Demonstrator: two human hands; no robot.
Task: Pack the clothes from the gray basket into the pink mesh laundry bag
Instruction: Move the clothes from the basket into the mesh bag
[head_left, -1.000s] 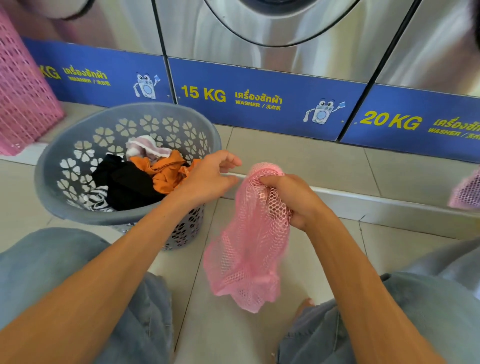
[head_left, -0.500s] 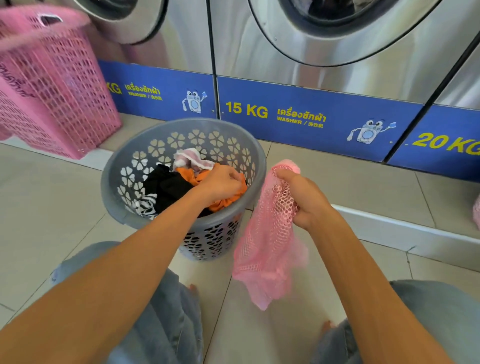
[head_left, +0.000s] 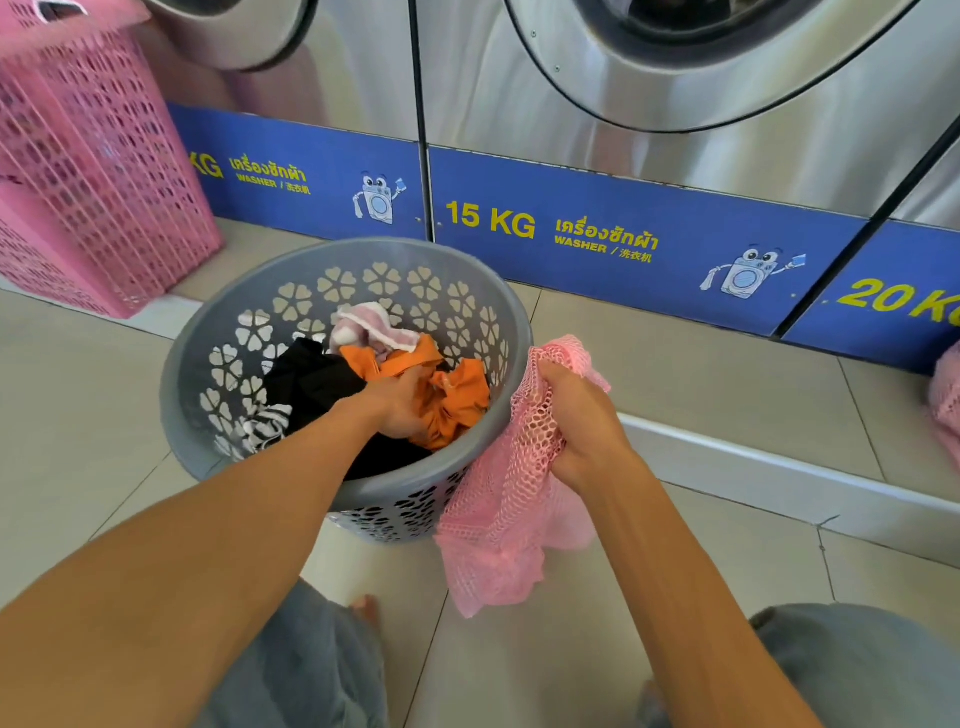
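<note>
L hand (head_left: 402, 400) gripped crumpled orange cloth garment (head_left: 457, 395) inside round gray plastic basket (head_left: 182, 374), R hand (head_left: 582, 415) clutched pink mesh laundry bag (head_left: 498, 519) beside basket; next, prob. lift garment & open bag mouth.

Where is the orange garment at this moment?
In the head view, the orange cloth garment lies inside the gray plastic basket, right of the black garment, with the left hand gripping it.

The left hand (head_left: 400, 402) sinks into the orange garment (head_left: 457, 395), fingertips hidden. The pink crate (head_left: 93, 171) runs off the left edge, blurred.
</note>
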